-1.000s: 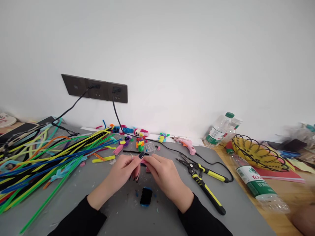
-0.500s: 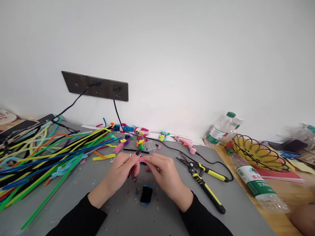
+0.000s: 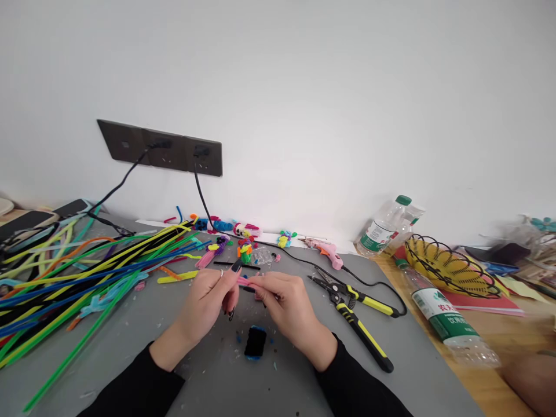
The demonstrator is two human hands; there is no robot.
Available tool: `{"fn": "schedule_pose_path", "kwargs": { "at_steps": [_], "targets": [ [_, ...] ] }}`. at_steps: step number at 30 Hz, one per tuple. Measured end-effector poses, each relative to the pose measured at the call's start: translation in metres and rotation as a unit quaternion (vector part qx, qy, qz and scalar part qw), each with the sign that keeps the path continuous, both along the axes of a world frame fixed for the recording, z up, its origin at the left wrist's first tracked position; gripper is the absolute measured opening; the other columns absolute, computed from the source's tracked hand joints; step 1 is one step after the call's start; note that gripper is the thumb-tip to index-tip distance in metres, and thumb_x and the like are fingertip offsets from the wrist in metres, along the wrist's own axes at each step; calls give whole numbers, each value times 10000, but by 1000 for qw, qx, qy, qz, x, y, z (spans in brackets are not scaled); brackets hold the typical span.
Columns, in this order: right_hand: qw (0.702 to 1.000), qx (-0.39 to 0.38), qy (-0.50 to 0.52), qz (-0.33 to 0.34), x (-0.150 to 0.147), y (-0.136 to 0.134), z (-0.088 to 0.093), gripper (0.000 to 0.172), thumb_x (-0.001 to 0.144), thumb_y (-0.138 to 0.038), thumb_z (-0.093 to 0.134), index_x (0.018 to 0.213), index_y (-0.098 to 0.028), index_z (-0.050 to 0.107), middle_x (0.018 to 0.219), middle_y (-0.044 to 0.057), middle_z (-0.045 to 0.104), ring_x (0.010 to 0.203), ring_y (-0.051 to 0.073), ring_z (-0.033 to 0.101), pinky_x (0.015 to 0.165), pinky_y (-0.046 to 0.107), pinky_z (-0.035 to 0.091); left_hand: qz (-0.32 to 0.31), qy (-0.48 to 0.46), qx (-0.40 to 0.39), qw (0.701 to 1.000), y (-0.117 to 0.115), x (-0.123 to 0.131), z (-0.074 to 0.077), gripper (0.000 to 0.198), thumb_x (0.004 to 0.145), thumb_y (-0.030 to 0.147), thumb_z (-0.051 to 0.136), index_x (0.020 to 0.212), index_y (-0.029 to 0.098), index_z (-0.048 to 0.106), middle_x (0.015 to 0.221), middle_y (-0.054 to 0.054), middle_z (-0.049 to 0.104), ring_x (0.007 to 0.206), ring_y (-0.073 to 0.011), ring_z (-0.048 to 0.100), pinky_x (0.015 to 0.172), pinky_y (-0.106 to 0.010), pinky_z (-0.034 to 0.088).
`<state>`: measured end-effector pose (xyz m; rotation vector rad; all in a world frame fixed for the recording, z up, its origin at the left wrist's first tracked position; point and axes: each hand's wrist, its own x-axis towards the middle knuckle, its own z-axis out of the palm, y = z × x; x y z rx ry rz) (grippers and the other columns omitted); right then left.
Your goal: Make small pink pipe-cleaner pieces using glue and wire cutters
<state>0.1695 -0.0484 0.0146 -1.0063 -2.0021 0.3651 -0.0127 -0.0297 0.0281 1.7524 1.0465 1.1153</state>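
Note:
Between my two hands runs a short piece of pink pipe cleaner (image 3: 245, 282), pinched at both ends. My left hand (image 3: 211, 298) is closed on its left end, with dark nails and a ring showing. From the other side, my right hand (image 3: 286, 301) grips the right end between thumb and fingers. Below them on the grey mat (image 3: 208, 370) lies a small black fuzzy block (image 3: 255, 341) with blue edges. A black pipe cleaner (image 3: 230, 264) rests just beyond my hands, beside a yellow strip (image 3: 178, 277).
Many pipe cleaners (image 3: 87, 272) spread over the left side. Small fuzzy figures (image 3: 244, 250) line the wall. On the right are wire strippers (image 3: 356, 321), a pink glue gun (image 3: 328, 253), its cord, water bottles (image 3: 443, 315) and a yellow basket (image 3: 452, 266). Someone's skin (image 3: 532, 379) shows at the right edge.
The view has shifted slightly, so most things sit a little further left. My hands are a bit further apart, and more of the pink pipe cleaner shows between them.

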Motion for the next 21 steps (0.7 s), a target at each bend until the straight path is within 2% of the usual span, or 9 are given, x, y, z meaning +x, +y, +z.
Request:
{"fn": "schedule_pose_path", "kwargs": {
  "at_steps": [4, 9, 13, 16, 19, 21],
  "targets": [
    [1000, 18, 16, 1, -1, 0, -1, 415, 1096, -395, 470, 995, -193, 818, 679, 41, 711, 616, 144, 645, 612, 226, 491, 11, -38, -17, 999, -3, 4, -1, 711, 949, 640, 469, 354, 252, 498, 358, -17, 499, 374, -135, 454, 461, -299, 394],
    [1000, 9, 20, 13, -2, -2, 1, 389, 1089, -372, 484, 974, -207, 817, 721, 46, 736, 647, 148, 660, 632, 231, 505, -4, -105, -49, 993, -5, 6, -3, 697, 937, 616, 473, 337, 263, 497, 331, -35, 487, 358, -154, 469, 435, -320, 358],
    [999, -40, 13, 23, 0, 0, 3, 344, 1082, -363, 495, 1013, -212, 796, 840, 53, 777, 736, 154, 693, 702, 238, 522, 14, -18, 17, 1000, -2, 0, -2, 652, 942, 556, 460, 362, 264, 511, 361, -12, 519, 375, -144, 473, 473, -309, 390],
    [992, -117, 27, 28, 4, 4, 7, 292, 1061, -304, 505, 1052, -204, 779, 844, 37, 766, 720, 143, 677, 688, 229, 517, 29, 51, 65, 996, 2, -3, -1, 610, 932, 520, 434, 385, 265, 524, 364, 9, 506, 359, -137, 444, 465, -303, 369],
    [978, -191, 73, 36, 8, 7, 10, 278, 1031, -253, 498, 1086, -190, 764, 794, 21, 723, 668, 133, 643, 644, 220, 512, 44, 68, 76, 994, 3, -2, 1, 562, 913, 488, 429, 407, 265, 528, 357, 24, 477, 349, -136, 417, 457, -297, 347],
    [970, -215, 97, 52, 9, 7, 10, 268, 1006, -226, 505, 1080, -184, 760, 855, 34, 730, 701, 134, 648, 667, 224, 522, 51, 64, 75, 994, 3, 0, 2, 540, 902, 485, 436, 415, 262, 511, 361, 30, 467, 351, -135, 401, 454, -291, 336]
  ]
}}
